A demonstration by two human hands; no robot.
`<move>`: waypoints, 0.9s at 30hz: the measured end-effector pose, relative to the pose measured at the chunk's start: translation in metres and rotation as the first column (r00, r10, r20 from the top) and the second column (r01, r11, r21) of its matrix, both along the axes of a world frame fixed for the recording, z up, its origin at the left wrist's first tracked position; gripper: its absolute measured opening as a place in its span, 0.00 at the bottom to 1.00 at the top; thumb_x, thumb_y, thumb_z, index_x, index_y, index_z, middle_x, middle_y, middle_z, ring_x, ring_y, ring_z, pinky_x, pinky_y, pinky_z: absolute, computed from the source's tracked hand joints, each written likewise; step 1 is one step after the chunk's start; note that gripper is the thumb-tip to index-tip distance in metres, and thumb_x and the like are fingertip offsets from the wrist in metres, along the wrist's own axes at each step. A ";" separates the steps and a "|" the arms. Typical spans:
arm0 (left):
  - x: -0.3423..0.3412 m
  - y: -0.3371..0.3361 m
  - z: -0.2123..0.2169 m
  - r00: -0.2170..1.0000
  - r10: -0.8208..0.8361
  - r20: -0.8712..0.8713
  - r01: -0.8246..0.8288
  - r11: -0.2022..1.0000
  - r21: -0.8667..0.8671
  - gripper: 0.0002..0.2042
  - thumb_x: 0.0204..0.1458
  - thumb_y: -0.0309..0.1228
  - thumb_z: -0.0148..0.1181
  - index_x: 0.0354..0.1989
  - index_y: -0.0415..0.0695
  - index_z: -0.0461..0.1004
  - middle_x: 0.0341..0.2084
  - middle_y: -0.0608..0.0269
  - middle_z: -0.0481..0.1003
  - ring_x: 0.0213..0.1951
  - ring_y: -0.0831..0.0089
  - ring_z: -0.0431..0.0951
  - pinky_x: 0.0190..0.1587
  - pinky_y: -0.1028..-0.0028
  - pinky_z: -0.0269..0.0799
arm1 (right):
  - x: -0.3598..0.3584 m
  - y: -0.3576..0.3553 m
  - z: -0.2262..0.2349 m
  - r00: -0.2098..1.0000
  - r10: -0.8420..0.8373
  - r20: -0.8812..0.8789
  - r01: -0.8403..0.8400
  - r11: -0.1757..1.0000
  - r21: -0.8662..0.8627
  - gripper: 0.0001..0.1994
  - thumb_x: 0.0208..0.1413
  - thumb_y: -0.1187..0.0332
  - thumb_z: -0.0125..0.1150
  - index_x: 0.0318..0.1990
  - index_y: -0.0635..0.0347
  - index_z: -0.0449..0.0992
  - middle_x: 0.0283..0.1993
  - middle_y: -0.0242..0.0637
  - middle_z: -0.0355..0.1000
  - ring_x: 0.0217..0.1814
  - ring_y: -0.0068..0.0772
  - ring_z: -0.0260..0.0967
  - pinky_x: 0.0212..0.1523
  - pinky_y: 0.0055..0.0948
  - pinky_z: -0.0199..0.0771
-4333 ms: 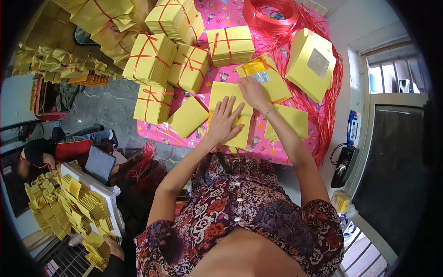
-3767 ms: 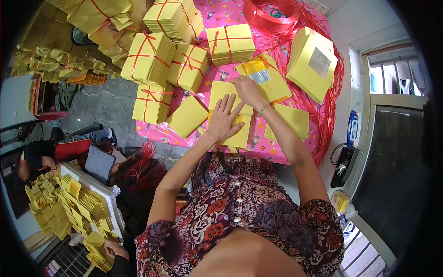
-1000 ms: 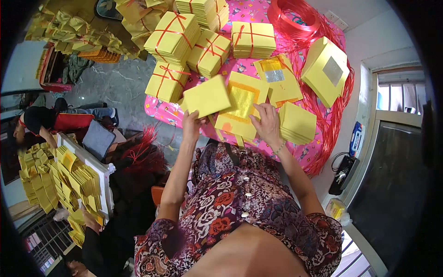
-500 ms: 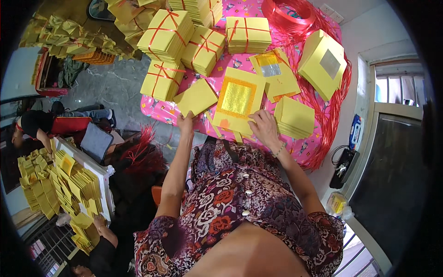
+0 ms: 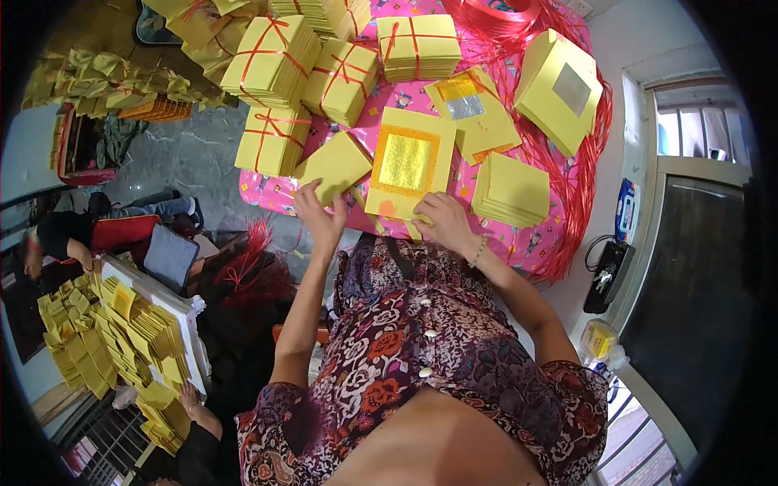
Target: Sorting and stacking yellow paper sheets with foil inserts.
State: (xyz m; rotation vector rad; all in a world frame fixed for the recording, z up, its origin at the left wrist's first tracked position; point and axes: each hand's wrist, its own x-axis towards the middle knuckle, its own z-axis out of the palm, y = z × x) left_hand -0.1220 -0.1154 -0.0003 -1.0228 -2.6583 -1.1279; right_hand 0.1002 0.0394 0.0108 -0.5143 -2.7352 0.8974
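Observation:
A yellow paper sheet (image 5: 381, 174) with a gold foil square inside an orange border lies before me on the pink table cover. My right hand (image 5: 447, 223) has its fingers bent and closed on the sheet's lower right edge. Left of it rests a plain folded yellow paper packet (image 5: 334, 166). My left hand (image 5: 322, 217) is at the packet's lower left corner, thumb and fingers apart; whether it presses on it is hard to tell. Under the sheet's lower edge, narrow yellow strips show in part. Right of the sheet sits a small stack of yellow paper (image 5: 510, 190).
Red-tied yellow paper bundles (image 5: 271, 61) stand at the table's back left. A foil-marked sheet (image 5: 474, 117) and a thicker yellow stack (image 5: 559, 93) lie farther right, beside red plastic ribbon (image 5: 587, 190). Other people handle yellow paper at a white table (image 5: 190, 344) on the left.
My left hand has loosened its pinch on the packet, its thumb and fingers now spread. My right hand stays at the sheet's lower right edge. The whole view has shifted slightly.

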 end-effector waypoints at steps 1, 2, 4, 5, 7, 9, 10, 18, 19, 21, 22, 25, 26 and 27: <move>0.005 0.004 0.013 0.985 -0.166 0.047 0.163 0.985 0.049 0.16 0.43 0.27 0.61 0.42 0.38 0.70 0.37 0.51 0.69 0.44 0.56 0.67 0.49 0.63 0.61 | 0.000 0.002 0.000 0.999 0.001 -0.040 -0.003 0.998 -0.066 0.09 0.42 0.66 0.64 0.30 0.57 0.73 0.31 0.34 0.67 0.37 0.36 0.67 0.39 0.34 0.68; 0.008 0.006 0.018 0.940 -0.329 0.086 0.320 0.941 0.106 0.15 0.43 0.26 0.61 0.41 0.40 0.71 0.37 0.53 0.69 0.43 0.57 0.68 0.48 0.64 0.62 | -0.001 0.004 0.000 0.999 0.002 -0.041 -0.005 0.998 -0.067 0.09 0.42 0.66 0.64 0.30 0.57 0.73 0.31 0.34 0.67 0.37 0.36 0.67 0.39 0.34 0.68; 0.013 0.010 0.019 0.840 -0.458 0.291 0.428 0.889 0.163 0.14 0.42 0.25 0.62 0.40 0.42 0.72 0.37 0.56 0.70 0.43 0.58 0.68 0.49 0.64 0.63 | -0.002 0.009 0.001 0.998 -0.050 -0.049 0.038 0.974 -0.225 0.06 0.44 0.67 0.63 0.25 0.59 0.76 0.28 0.35 0.70 0.31 0.36 0.70 0.34 0.34 0.70; 0.016 0.016 0.029 0.775 -0.563 0.288 0.550 0.825 0.131 0.15 0.41 0.26 0.64 0.40 0.43 0.73 0.37 0.57 0.71 0.44 0.58 0.68 0.49 0.64 0.64 | -0.003 0.011 0.001 0.997 -0.053 -0.048 0.040 0.973 -0.226 0.06 0.44 0.67 0.63 0.25 0.59 0.76 0.28 0.35 0.70 0.31 0.36 0.70 0.34 0.34 0.70; 0.017 0.021 0.031 0.668 -0.696 0.263 0.716 0.697 0.028 0.17 0.40 0.27 0.65 0.42 0.45 0.73 0.38 0.59 0.71 0.44 0.58 0.69 0.49 0.65 0.65 | -0.003 0.014 0.001 0.997 -0.083 -0.004 0.076 0.925 -0.372 0.06 0.45 0.67 0.62 0.25 0.60 0.77 0.27 0.37 0.72 0.28 0.38 0.71 0.31 0.34 0.71; 0.016 0.022 0.027 0.675 -0.694 0.252 0.718 0.696 -0.008 0.16 0.41 0.27 0.65 0.41 0.44 0.74 0.38 0.59 0.72 0.44 0.59 0.69 0.48 0.65 0.65 | -0.004 0.017 0.001 0.997 -0.081 0.014 0.080 0.915 -0.395 0.07 0.46 0.67 0.62 0.26 0.60 0.78 0.27 0.38 0.72 0.27 0.37 0.71 0.30 0.34 0.71; 0.015 0.022 0.025 0.683 -0.690 0.239 0.717 0.696 -0.043 0.14 0.42 0.27 0.64 0.40 0.44 0.74 0.38 0.60 0.73 0.43 0.59 0.70 0.48 0.66 0.66 | -0.004 0.018 0.001 0.997 -0.076 0.032 0.082 0.905 -0.417 0.07 0.47 0.66 0.62 0.26 0.61 0.78 0.26 0.38 0.72 0.26 0.37 0.71 0.29 0.33 0.70; 0.006 0.026 0.010 0.672 -0.585 0.454 0.646 0.763 0.026 0.07 0.48 0.30 0.61 0.34 0.44 0.79 0.31 0.59 0.76 0.39 0.62 0.72 0.44 0.67 0.67 | -0.006 0.027 -0.007 0.986 -0.083 0.146 0.145 0.856 -0.496 0.08 0.47 0.64 0.63 0.28 0.59 0.79 0.26 0.38 0.73 0.27 0.36 0.72 0.29 0.32 0.70; 0.006 0.027 0.009 0.672 -0.562 0.483 0.631 0.776 0.025 0.07 0.48 0.31 0.61 0.34 0.44 0.80 0.30 0.59 0.77 0.38 0.62 0.72 0.43 0.66 0.68 | -0.006 0.027 -0.006 0.983 -0.090 0.158 0.158 0.850 -0.502 0.08 0.47 0.64 0.63 0.29 0.59 0.79 0.26 0.39 0.74 0.27 0.35 0.72 0.29 0.32 0.69; 0.003 0.028 0.007 0.661 -0.560 0.500 0.631 0.775 0.032 0.07 0.49 0.31 0.61 0.34 0.43 0.80 0.29 0.58 0.77 0.38 0.64 0.73 0.43 0.68 0.68 | -0.007 0.027 -0.005 0.981 -0.086 0.172 0.162 0.847 -0.505 0.08 0.47 0.64 0.62 0.29 0.58 0.79 0.27 0.39 0.74 0.27 0.35 0.72 0.29 0.32 0.69; 0.002 0.028 0.006 0.650 -0.558 0.516 0.632 0.774 0.042 0.07 0.49 0.31 0.61 0.34 0.42 0.80 0.29 0.58 0.78 0.37 0.66 0.74 0.43 0.69 0.68 | -0.007 0.028 -0.004 0.979 -0.082 0.186 0.167 0.845 -0.507 0.08 0.47 0.63 0.62 0.29 0.58 0.80 0.27 0.39 0.74 0.27 0.35 0.72 0.29 0.32 0.69; 0.002 0.028 -0.003 0.650 -0.522 0.553 0.597 0.800 0.054 0.07 0.49 0.31 0.62 0.33 0.41 0.80 0.29 0.59 0.78 0.37 0.68 0.74 0.43 0.69 0.68 | -0.007 0.026 -0.009 0.982 -0.100 0.157 0.169 0.833 -0.527 0.09 0.47 0.63 0.62 0.28 0.58 0.80 0.25 0.39 0.74 0.26 0.35 0.71 0.28 0.32 0.69; 0.001 0.028 -0.005 0.651 -0.521 0.553 0.596 0.801 0.054 0.07 0.49 0.31 0.62 0.33 0.41 0.80 0.29 0.59 0.78 0.37 0.68 0.74 0.43 0.69 0.68 | -0.008 0.027 -0.007 0.983 -0.099 0.157 0.168 0.833 -0.527 0.09 0.47 0.63 0.62 0.28 0.58 0.80 0.25 0.39 0.74 0.26 0.35 0.71 0.28 0.32 0.69; 0.000 0.028 -0.006 0.641 -0.511 0.573 0.599 0.800 0.044 0.08 0.49 0.31 0.62 0.33 0.41 0.80 0.29 0.59 0.78 0.36 0.68 0.74 0.42 0.69 0.68 | -0.008 0.028 -0.006 0.980 -0.089 0.180 0.172 0.837 -0.519 0.09 0.48 0.62 0.62 0.28 0.58 0.80 0.25 0.38 0.73 0.25 0.35 0.71 0.28 0.32 0.68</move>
